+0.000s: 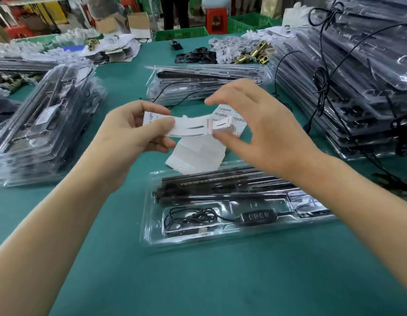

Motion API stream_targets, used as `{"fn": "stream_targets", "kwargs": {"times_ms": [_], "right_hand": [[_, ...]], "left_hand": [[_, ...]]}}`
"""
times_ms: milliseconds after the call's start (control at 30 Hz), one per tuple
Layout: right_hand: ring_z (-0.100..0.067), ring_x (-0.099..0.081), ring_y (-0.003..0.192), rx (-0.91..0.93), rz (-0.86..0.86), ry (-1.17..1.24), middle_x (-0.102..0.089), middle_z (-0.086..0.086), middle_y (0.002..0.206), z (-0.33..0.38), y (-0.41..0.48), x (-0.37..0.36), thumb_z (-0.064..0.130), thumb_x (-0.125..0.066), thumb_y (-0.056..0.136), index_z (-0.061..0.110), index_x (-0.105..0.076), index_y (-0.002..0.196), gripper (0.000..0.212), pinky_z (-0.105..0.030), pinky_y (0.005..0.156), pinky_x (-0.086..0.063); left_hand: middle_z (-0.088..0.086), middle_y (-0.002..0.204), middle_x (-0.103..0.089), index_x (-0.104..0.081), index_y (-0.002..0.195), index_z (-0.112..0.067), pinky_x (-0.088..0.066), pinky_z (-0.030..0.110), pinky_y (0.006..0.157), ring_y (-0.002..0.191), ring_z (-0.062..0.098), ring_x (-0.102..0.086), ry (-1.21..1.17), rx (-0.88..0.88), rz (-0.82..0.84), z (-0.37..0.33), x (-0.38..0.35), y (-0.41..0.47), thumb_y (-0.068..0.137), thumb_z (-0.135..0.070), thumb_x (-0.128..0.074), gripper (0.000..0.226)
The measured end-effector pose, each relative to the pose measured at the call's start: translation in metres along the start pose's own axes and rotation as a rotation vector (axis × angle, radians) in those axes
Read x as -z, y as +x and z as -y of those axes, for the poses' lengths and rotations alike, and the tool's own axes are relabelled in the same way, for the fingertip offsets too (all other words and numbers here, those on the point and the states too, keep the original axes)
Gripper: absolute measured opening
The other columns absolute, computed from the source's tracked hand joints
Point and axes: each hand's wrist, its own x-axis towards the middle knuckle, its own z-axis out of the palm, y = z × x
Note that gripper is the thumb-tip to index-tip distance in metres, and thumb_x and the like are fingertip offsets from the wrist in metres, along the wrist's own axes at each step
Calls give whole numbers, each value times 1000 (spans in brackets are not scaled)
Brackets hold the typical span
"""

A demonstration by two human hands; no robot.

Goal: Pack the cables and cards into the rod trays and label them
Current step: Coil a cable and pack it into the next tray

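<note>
Both hands hold a label strip (191, 127) in the air, just beyond the rod tray (148, 236).

The left hand (132, 131) pinches the strip's left end between thumb and fingers. The right hand (255, 128) nips the right end, thumb beneath (forefinger raised clear). Under the grip lies a white backing sheet (195, 156), touching the tray's far edge. The tray holds black rods (220, 185) and a coiled cable (189, 218). Bare green table (198, 281) lies nearer the person than the tray. Tray stacks crowd the left (45, 124) and right (357, 87) of the hands.
</note>
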Motion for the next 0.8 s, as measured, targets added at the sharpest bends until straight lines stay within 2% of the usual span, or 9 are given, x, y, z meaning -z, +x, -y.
{"fn": "stream_targets", "kwargs": {"times_ms": [100, 200, 300, 367, 467, 567, 667, 733, 800], "right_hand": [[-20, -60, 114, 71, 10, -75, -64, 2, 122, 32, -34, 6, 39, -73, 91, 18, -68, 121, 37, -40, 95, -47], [-25, -67, 98, 36, -57, -118, -73, 1, 106, 48, -55, 3, 24, -76, 91, 13, -76, 103, 16, -45, 82, -50], [-21, -69, 86, -95, -125, -6, -75, 5, 95, 60, -74, 9, 21, -69, 96, 13, -76, 97, 10, -43, 76, -52], [-12, -66, 72, -266, -145, 176, -71, 11, 82, 71, -91, 19, 24, -66, 98, 21, -74, 95, 9, -30, 69, -52], [-5, -57, 54, -600, 96, 550, -66, 6, 68, 87, -117, 26, 30, -66, 98, 28, -71, 93, 7, -10, 53, -40], [-8, -55, 52, -847, 429, 804, -71, 1, 69, 97, -133, 19, 30, -66, 95, 34, -71, 90, 8, -12, 49, -39], [-8, -52, 51, -906, 432, 638, -65, -2, 69, 102, -139, 8, 33, -67, 92, 40, -66, 96, 9, -16, 50, -39], [-7, -51, 56, -792, 352, 380, -59, 2, 76, 105, -143, 2, 34, -69, 89, 43, -63, 100, 16, -18, 55, -40], [-10, -53, 69, -638, 284, 183, -55, 16, 83, 112, -144, -2, 33, -69, 90, 41, -62, 94, 11, -18, 61, -41]], "left_hand": [[1, 70, -69, -67, 101, -11, -54, 19, 56, 56, 11, -68, -85, 93, 85, 1, -11, -29, 75, -22, -77, 30], [2, 72, -70, -68, 105, -10, -55, 20, 55, 58, 14, -68, -131, 138, 171, 8, -13, -49, 77, -22, -79, 33], [4, 90, -75, -71, 117, -21, -58, 26, 64, 74, 19, -72, -17, 5, 268, 20, 0, -65, 83, -33, -80, 38], [-1, 110, -74, -67, 125, -32, -55, 28, 81, 95, 17, -71, 224, -176, 340, 32, 16, -74, 77, -41, -80, 51], [-14, 125, -66, -68, 124, -36, -45, 24, 101, 120, 13, -61, 636, -396, 469, 50, 35, -87, 72, -56, -83, 58], [-21, 132, -58, -71, 119, -39, -39, 20, 107, 127, 8, -55, 765, -446, 560, 58, 41, -92, 74, -61, -81, 51], [-23, 132, -58, -71, 117, -43, -43, 25, 105, 126, 6, -55, 776, -457, 539, 61, 44, -92, 82, -60, -75, 39], [-24, 131, -59, -71, 114, -45, -45, 28, 104, 124, 4, -58, 758, -449, 511, 62, 44, -93, 84, -57, -72, 32], [-24, 130, -60, -73, 111, -44, -46, 26, 104, 122, 3, -59, 748, -455, 499, 65, 44, -94, 85, -56, -71, 28]]}}
